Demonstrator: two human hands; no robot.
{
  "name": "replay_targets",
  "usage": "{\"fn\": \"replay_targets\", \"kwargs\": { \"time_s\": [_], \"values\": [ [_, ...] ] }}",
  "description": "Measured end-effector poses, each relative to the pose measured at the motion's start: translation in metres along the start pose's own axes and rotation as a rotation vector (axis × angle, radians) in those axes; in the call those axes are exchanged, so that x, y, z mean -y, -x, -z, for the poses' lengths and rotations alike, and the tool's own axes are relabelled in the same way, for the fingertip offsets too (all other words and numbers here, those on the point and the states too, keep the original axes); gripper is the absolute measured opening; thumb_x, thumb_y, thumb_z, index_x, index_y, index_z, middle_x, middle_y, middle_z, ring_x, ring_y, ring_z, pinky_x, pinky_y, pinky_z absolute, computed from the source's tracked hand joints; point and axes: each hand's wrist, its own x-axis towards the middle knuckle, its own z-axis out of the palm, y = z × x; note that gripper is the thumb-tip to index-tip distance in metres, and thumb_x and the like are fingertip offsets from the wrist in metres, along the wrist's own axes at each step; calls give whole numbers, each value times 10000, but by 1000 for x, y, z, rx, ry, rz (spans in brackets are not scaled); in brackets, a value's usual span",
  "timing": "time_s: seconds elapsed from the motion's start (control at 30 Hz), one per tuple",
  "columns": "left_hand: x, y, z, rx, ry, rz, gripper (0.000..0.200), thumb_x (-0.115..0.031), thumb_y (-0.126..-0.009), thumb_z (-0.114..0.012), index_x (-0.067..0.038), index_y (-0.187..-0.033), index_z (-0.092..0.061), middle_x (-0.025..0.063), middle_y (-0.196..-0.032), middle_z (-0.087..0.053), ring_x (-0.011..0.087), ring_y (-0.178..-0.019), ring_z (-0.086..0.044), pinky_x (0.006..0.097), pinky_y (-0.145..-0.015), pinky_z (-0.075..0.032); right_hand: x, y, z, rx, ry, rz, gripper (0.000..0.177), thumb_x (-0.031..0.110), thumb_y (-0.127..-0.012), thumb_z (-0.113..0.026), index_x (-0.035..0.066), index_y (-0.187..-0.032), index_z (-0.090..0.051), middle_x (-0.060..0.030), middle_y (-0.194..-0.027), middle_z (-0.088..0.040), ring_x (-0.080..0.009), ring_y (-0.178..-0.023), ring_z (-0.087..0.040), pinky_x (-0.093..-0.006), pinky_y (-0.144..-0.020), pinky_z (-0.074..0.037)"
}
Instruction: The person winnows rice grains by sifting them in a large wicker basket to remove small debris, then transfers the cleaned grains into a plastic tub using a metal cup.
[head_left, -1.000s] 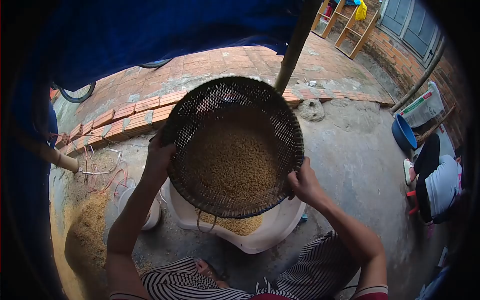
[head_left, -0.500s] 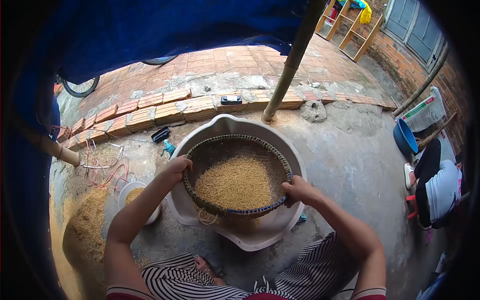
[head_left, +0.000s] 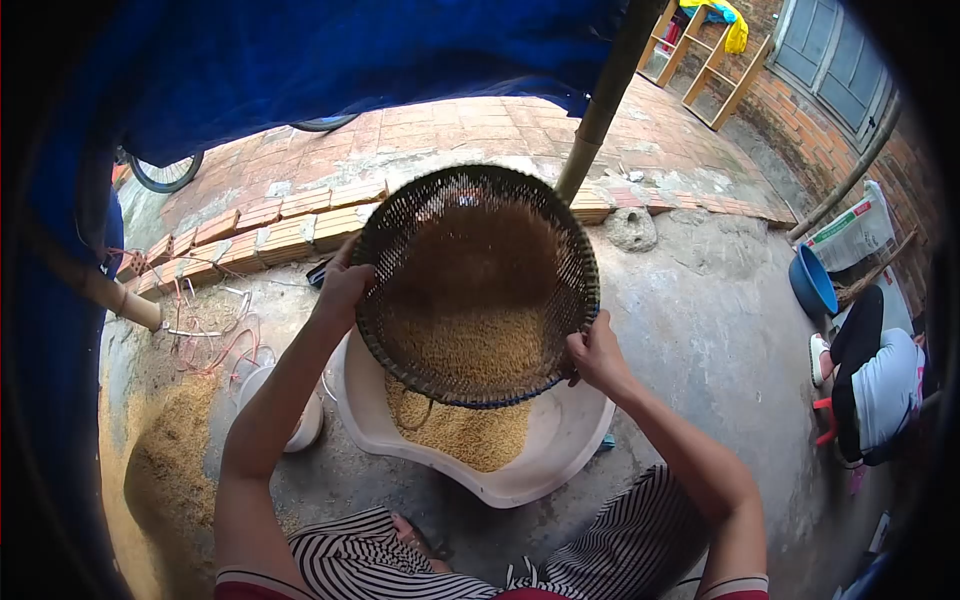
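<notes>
My left hand [head_left: 347, 280] is closed on the left rim of a round woven sieve [head_left: 384, 240]. On the opposite side, my right hand [head_left: 597, 357] grips the lower right rim. The sieve is tilted, its far edge raised, and golden grain [head_left: 465, 345] lies blurred toward its near side. Underneath stands a wide pale plastic basin [head_left: 565, 440], partly covered by the sieve. A heap of grain [head_left: 470, 437] shows in the basin's near half.
A white bucket [head_left: 306, 425] stands left of the basin, beside a pile of husks [head_left: 180, 450]. Behind are a brick ledge [head_left: 280, 240] and a bamboo pole [head_left: 590, 135]. A seated person [head_left: 880, 380] and a blue tub [head_left: 811, 280] are at right.
Both hands have raised the sieve and tipped its far edge up. Grain inside has slid toward me, and the grain in the basin below is now visible.
</notes>
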Motion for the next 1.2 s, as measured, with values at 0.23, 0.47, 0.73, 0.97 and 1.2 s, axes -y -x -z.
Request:
{"fn": "replay_targets", "kwargs": {
  "time_s": [0.23, 0.47, 0.73, 0.97, 1.2],
  "values": [
    [70, 11, 56, -13, -90, 599, 335, 90, -644, -442, -20, -956, -495, 73, -772, -511, 193, -656, -550, 295, -586, -502, -23, 8, 9, 475, -21, -318, 262, 115, -802, -434, -106, -935, -388, -195, -710, -575, -254, -514, -608, -346, -417, -510],
    [-55, 59, -16, -58, -113, -194, 609, 98, -668, -435, -16, -1264, -391, 65, -1048, -562, 138, -899, -551, 258, -765, -458, 22, 25, 9, -123, 135, 193, 233, 46, -788, -426, -37, -951, -282, -81, -651, -540, -152, -484, -543, -290, -394, -468],
    [4, 12, 6, -76, -62, -186, 532, 83, -678, -456, -1, -1203, -438, 67, -946, -583, 140, -809, -566, 244, -694, -470, 8, 0, 1, -27, 46, 1, 257, 69, -788, -440, -43, -945, -270, -76, -608, -492, -156, -454, -534, -298, -353, -462],
    [31, 20, 35, -76, 1, 438, 357, 106, -682, -467, -28, -1011, -508, 36, -714, -488, 143, -579, -483, 262, -522, -433, -10, 8, 9, 377, -12, -237, 342, 130, -789, -475, -104, -1020, -380, -199, -749, -582, -231, -551, -607, -318, -416, -498],
    [-57, 41, 11, -18, 57, -25, 468, 95, -679, -451, -13, -1132, -493, 68, -872, -584, 141, -701, -564, 264, -669, -498, 29, 33, 0, -3, 16, 200, 413, 124, -830, -467, -107, -1106, -264, -200, -735, -584, -247, -615, -618, -333, -476, -517]
  ]
}}
